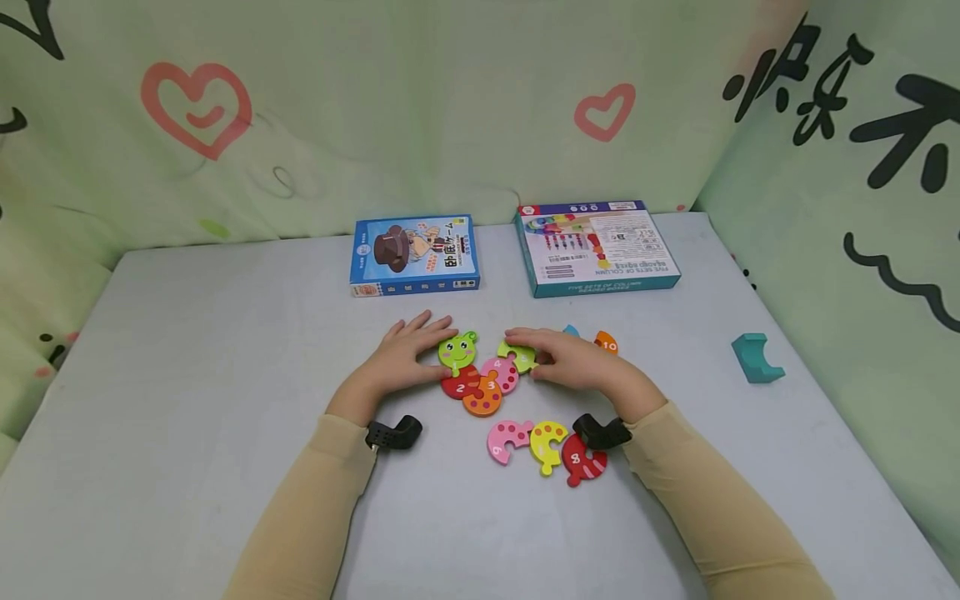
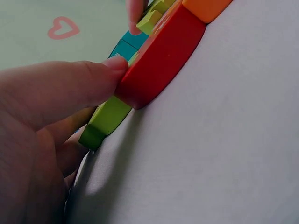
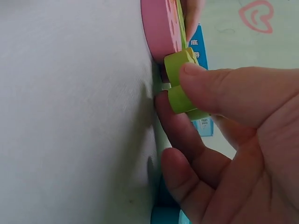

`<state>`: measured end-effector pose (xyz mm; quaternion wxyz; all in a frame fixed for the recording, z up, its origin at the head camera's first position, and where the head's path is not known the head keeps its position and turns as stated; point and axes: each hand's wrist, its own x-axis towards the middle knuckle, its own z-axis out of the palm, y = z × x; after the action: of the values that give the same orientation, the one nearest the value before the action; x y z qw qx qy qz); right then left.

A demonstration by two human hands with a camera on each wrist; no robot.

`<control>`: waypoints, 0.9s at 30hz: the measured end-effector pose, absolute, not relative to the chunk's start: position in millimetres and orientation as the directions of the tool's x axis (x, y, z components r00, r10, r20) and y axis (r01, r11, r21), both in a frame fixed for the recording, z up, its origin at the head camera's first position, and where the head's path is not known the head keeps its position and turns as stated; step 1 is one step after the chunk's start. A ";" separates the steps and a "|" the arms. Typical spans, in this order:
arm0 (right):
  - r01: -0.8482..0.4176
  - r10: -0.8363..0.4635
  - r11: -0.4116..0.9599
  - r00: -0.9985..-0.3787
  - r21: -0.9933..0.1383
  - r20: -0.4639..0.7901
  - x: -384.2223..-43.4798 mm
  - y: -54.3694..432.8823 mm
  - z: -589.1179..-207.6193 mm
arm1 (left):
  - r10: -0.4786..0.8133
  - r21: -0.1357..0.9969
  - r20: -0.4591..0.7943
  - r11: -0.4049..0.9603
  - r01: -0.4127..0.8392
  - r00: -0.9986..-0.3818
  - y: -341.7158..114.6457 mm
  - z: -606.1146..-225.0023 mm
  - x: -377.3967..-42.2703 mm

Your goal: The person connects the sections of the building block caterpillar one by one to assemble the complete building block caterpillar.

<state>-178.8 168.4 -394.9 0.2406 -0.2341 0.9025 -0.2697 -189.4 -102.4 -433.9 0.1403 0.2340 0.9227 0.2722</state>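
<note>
My left hand [image 1: 401,357] holds the green caterpillar-head puzzle piece [image 1: 458,352] at its left side. Its thumb lies where the head meets the red piece [image 2: 161,60] marked 2. Joined on from there are an orange piece [image 1: 482,402] marked 3 and a pink piece [image 1: 504,375] with dots. My right hand [image 1: 576,360] pinches a light green puzzle piece [image 3: 180,100] between thumb and fingers, against the pink piece's upper right. Nearer the body lie a pink piece [image 1: 504,433], a yellow piece [image 1: 546,444] and a red piece [image 1: 579,468] marked 8.
Behind the right hand, a blue piece [image 1: 572,330] and an orange piece [image 1: 607,341] are partly hidden. A blue game box [image 1: 416,254] and a teal-edged box [image 1: 600,250] lie at the back. A teal notched block [image 1: 754,360] sits near the table's right edge.
</note>
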 end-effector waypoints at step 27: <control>-0.228 -0.444 0.764 -0.864 -0.604 -0.235 -166.0 184.9 -382.5 | 0.503 0.572 -0.134 0.743 0.348 -0.854 -102.4 -432.8 -189.5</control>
<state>-166.0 184.9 -382.5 0.1857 -0.1825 0.9205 -0.2913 -189.5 -102.4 -432.8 0.1413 0.2304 0.9228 0.2746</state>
